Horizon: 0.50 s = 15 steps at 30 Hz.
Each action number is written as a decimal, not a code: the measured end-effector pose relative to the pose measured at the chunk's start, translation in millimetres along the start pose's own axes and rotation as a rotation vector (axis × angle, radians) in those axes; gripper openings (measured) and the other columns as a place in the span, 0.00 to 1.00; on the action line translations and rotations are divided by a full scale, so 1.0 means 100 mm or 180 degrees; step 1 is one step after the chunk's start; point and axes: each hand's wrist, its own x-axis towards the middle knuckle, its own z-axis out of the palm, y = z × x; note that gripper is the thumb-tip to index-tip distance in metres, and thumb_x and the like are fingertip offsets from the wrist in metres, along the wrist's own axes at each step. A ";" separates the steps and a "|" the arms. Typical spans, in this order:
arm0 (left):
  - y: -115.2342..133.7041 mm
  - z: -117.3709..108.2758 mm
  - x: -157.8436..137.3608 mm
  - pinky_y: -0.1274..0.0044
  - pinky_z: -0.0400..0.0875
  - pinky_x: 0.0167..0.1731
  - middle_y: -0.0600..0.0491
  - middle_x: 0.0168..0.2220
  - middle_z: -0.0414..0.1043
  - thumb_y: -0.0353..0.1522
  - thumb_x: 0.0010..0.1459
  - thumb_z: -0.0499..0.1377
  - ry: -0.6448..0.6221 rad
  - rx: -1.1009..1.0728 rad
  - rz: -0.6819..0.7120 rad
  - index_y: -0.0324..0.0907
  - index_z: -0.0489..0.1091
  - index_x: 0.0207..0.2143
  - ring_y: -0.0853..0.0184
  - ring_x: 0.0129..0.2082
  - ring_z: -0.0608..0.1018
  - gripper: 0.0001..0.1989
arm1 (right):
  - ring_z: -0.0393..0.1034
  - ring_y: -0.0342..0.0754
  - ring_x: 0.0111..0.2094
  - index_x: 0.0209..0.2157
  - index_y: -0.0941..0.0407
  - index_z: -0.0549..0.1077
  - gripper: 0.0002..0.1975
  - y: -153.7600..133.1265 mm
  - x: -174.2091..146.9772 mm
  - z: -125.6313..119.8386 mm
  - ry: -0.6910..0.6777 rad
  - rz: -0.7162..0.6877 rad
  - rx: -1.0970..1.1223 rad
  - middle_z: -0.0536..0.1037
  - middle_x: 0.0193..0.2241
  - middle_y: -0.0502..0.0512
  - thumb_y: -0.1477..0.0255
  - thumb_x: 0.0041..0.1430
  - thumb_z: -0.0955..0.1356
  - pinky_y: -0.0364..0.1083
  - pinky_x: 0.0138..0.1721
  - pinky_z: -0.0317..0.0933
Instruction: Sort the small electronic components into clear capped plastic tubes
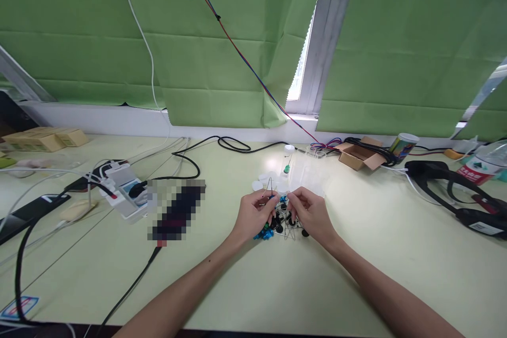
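Both hands meet over a pile of small electronic parts (279, 222), black, blue and metallic, on the pale table. My left hand (256, 214) is closed, its thumb and forefinger pinching a small part with thin wire legs (270, 184) that point upward. Its exact kind is too small to tell. Just to the right, my right hand (311, 214) is also closed, fingertips pressed together; whatever they hold is hidden. Blue parts (264, 233) lie beneath the left hand. Beyond the fingers are white round lids (258, 185) and clear plastic containers (312, 177).
A small bottle with a white cap (289, 149) stands behind the containers. To the left lie a pixelated dark object (178, 214) and a white power strip (129, 190). An open cardboard box (360, 156), a can (403, 147) and a black headset (455, 190) are at the right.
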 end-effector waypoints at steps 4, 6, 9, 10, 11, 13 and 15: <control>-0.01 -0.01 0.00 0.80 0.64 0.17 0.54 0.24 0.69 0.41 0.56 0.62 -0.0015 0.0080 0.0080 0.39 0.76 0.31 0.73 0.17 0.68 0.13 | 0.64 0.43 0.15 0.27 0.55 0.70 0.17 0.00 0.00 0.00 -0.0043 0.0027 0.0025 0.71 0.20 0.49 0.56 0.63 0.66 0.43 0.18 0.59; -0.01 -0.01 -0.01 0.80 0.64 0.18 0.55 0.23 0.68 0.41 0.57 0.62 -0.0026 0.0137 0.0106 0.39 0.76 0.31 0.74 0.17 0.68 0.13 | 0.64 0.43 0.15 0.27 0.55 0.70 0.18 0.00 0.00 0.00 -0.0045 0.0052 0.0027 0.70 0.19 0.48 0.56 0.63 0.66 0.43 0.17 0.59; 0.00 -0.01 -0.01 0.80 0.64 0.18 0.55 0.22 0.68 0.41 0.57 0.61 -0.0036 0.0165 0.0102 0.39 0.76 0.31 0.74 0.16 0.67 0.13 | 0.63 0.43 0.14 0.26 0.55 0.70 0.19 -0.01 -0.01 -0.01 -0.0022 0.0059 0.0002 0.69 0.18 0.48 0.54 0.61 0.67 0.43 0.16 0.58; 0.00 -0.01 0.00 0.80 0.64 0.18 0.55 0.22 0.68 0.41 0.56 0.62 -0.0032 0.0161 0.0098 0.39 0.76 0.31 0.74 0.16 0.67 0.14 | 0.63 0.43 0.14 0.26 0.55 0.70 0.19 -0.01 -0.01 -0.01 -0.0017 0.0057 -0.0006 0.69 0.17 0.48 0.54 0.61 0.67 0.43 0.16 0.58; 0.00 -0.02 0.00 0.80 0.63 0.18 0.55 0.22 0.68 0.42 0.56 0.62 -0.0034 0.0158 0.0089 0.39 0.76 0.31 0.74 0.16 0.67 0.14 | 0.63 0.43 0.14 0.26 0.55 0.71 0.19 -0.01 -0.01 -0.01 -0.0019 0.0056 -0.0012 0.69 0.17 0.48 0.54 0.61 0.67 0.43 0.16 0.58; 0.00 -0.02 0.01 0.80 0.63 0.18 0.55 0.21 0.68 0.42 0.56 0.62 -0.0039 0.0141 0.0058 0.39 0.76 0.31 0.74 0.16 0.67 0.14 | 0.64 0.43 0.14 0.28 0.55 0.72 0.18 -0.02 -0.01 -0.01 -0.0034 0.0038 -0.0019 0.70 0.18 0.48 0.54 0.61 0.67 0.44 0.17 0.59; 0.00 -0.02 0.02 0.79 0.63 0.18 0.55 0.21 0.68 0.43 0.56 0.62 -0.0057 0.0106 0.0008 0.39 0.76 0.32 0.73 0.16 0.67 0.15 | 0.65 0.44 0.16 0.31 0.55 0.73 0.17 -0.03 -0.01 -0.01 -0.0063 0.0004 -0.0008 0.71 0.19 0.49 0.55 0.62 0.67 0.44 0.18 0.60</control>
